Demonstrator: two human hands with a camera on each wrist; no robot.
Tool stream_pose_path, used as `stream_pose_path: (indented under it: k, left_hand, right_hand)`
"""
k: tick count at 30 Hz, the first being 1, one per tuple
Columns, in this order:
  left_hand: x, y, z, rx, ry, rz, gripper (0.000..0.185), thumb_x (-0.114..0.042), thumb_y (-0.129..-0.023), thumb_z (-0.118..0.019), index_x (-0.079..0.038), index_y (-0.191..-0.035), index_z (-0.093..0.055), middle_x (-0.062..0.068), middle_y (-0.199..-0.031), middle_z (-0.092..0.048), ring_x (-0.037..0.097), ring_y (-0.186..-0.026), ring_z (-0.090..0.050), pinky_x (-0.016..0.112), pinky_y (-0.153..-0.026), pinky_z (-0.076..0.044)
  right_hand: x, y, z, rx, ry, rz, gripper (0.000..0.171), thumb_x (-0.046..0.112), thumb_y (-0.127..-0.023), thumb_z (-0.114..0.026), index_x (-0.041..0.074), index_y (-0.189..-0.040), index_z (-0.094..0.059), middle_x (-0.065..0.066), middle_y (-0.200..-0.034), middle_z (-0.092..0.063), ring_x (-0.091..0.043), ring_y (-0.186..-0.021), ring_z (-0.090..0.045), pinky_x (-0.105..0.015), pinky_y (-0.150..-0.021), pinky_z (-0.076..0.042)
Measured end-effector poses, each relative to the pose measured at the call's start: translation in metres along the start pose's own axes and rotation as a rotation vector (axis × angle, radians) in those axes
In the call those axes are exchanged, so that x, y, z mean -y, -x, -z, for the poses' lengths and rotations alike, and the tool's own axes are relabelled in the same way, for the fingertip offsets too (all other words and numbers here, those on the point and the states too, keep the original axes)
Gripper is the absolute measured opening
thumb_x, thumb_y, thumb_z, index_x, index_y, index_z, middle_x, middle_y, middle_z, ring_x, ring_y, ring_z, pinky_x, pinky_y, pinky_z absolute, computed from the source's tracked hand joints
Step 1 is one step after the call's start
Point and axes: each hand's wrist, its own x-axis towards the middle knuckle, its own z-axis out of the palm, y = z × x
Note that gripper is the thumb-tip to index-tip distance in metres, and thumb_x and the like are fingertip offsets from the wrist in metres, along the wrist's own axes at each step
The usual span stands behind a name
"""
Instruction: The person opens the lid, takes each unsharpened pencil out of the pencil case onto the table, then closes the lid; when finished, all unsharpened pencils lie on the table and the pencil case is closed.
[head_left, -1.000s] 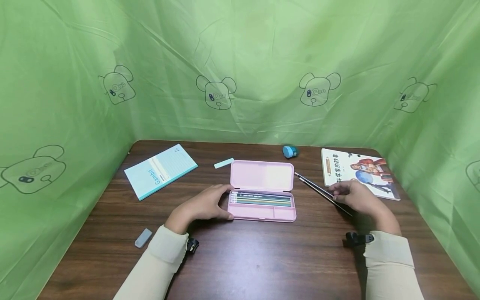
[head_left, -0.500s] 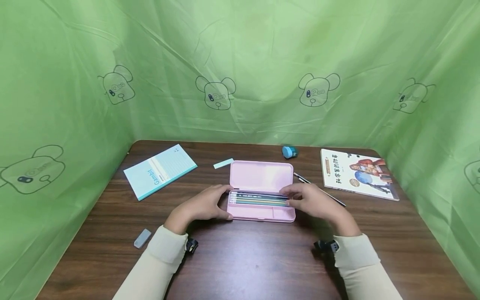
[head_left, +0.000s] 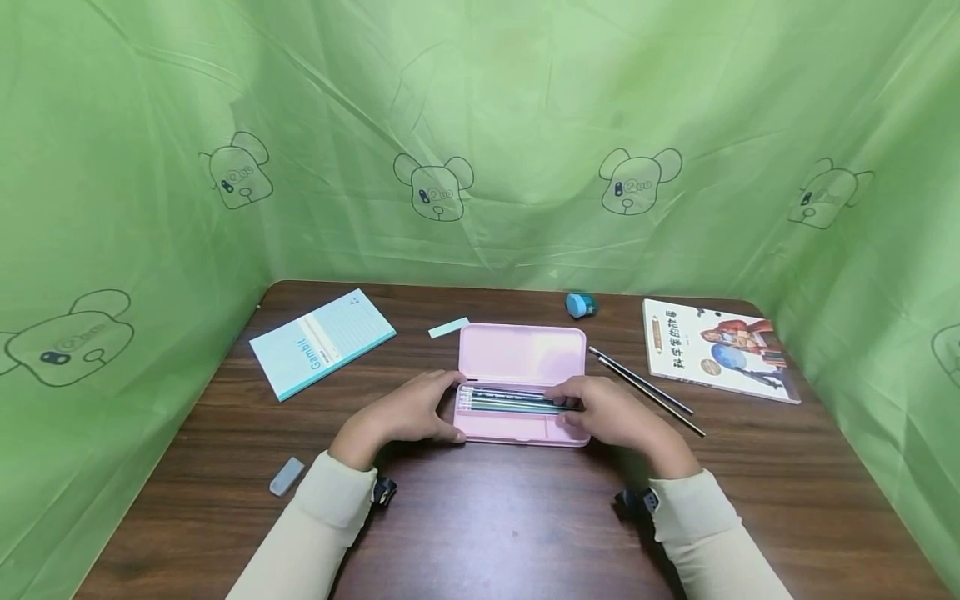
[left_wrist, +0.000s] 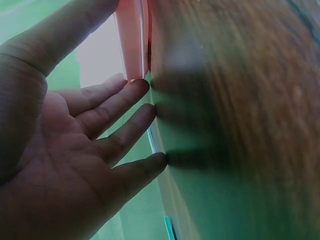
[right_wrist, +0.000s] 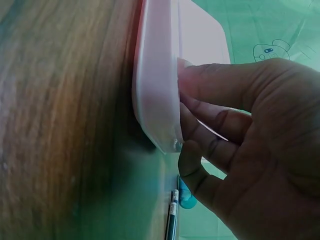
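A pink pencil case [head_left: 495,427] lies with its lid [head_left: 522,353] raised at the middle of the table. Several pencils [head_left: 506,400] lie side by side in its long back compartment. At the left end, my left hand [head_left: 408,407] holds the case between thumb and fingers; its other fingers are spread in the left wrist view. My right hand [head_left: 611,412] reaches in over the right end, thumb and fingers around the pencils' ends. In the right wrist view, the case wall [right_wrist: 159,75] hides the fingertips. Two dark loose pencils [head_left: 647,387] lie right of the case.
A light blue notebook [head_left: 322,343] lies at back left, a grey eraser [head_left: 287,476] at front left. Behind the case are a pale strip [head_left: 448,327] and a blue sharpener [head_left: 581,305]. An illustrated book [head_left: 720,350] lies at back right. Green cloth [head_left: 525,242] surrounds the table.
My right hand has moved left from the loose pencils to the case, its fingers now in the pencil compartment. The loose pencils stay on the table. My left hand has stayed at the case.
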Motion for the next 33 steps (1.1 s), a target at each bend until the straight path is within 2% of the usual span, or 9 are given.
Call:
stream_pose_path:
  k: [4, 9, 13, 33]
  left_hand:
    - [0.0014, -0.0001, -0.0002, 0.002, -0.011, -0.007, 0.088, -0.033, -0.087, -0.098, -0.005, -0.159, -0.055, 0.017, -0.162, -0.059, 0.035, -0.155, -0.052, 0.054, -0.131, -0.042]
    - [0.0010, -0.0001, -0.0002, 0.001, -0.007, -0.011, 0.088, -0.033, -0.087, -0.098, -0.004, -0.158, -0.055, 0.018, -0.162, -0.059, 0.036, -0.155, -0.052, 0.055, -0.131, -0.042]
    - [0.0002, 0.0002, 0.0001, 0.003, -0.008, -0.004, 0.088, -0.032, -0.087, -0.098, -0.005, -0.159, -0.055, 0.017, -0.161, -0.059, 0.035, -0.155, -0.052, 0.054, -0.131, -0.041]
    - [0.0014, 0.0006, 0.0005, 0.001, -0.004, -0.010, 0.089, -0.033, -0.087, -0.098, -0.004, -0.158, -0.055, 0.018, -0.160, -0.060, 0.035, -0.153, -0.053, 0.054, -0.131, -0.042]
  right_hand:
    - [0.0012, -0.0008, -0.0014, 0.016, -0.008, -0.003, 0.032, 0.004, -0.100, -0.081, 0.008, -0.131, -0.081, 0.001, -0.108, -0.080, -0.012, -0.098, -0.069, -0.039, -0.091, -0.062]
    - [0.0020, -0.0012, -0.0022, 0.012, 0.024, 0.020, 0.028, 0.003, -0.101, -0.079, 0.011, -0.128, -0.083, -0.002, -0.118, -0.082, -0.017, -0.111, -0.073, -0.049, -0.102, -0.063]
    - [0.0031, -0.0015, -0.0023, 0.013, 0.038, 0.030, 0.027, 0.001, -0.101, -0.078, 0.010, -0.126, -0.083, -0.004, -0.119, -0.082, -0.022, -0.117, -0.075, -0.052, -0.104, -0.063]
    - [0.0076, -0.0010, -0.0019, 0.027, 0.062, 0.080, 0.026, 0.000, -0.100, -0.078, 0.009, -0.123, -0.083, -0.002, -0.115, -0.080, -0.021, -0.112, -0.074, -0.049, -0.102, -0.062]
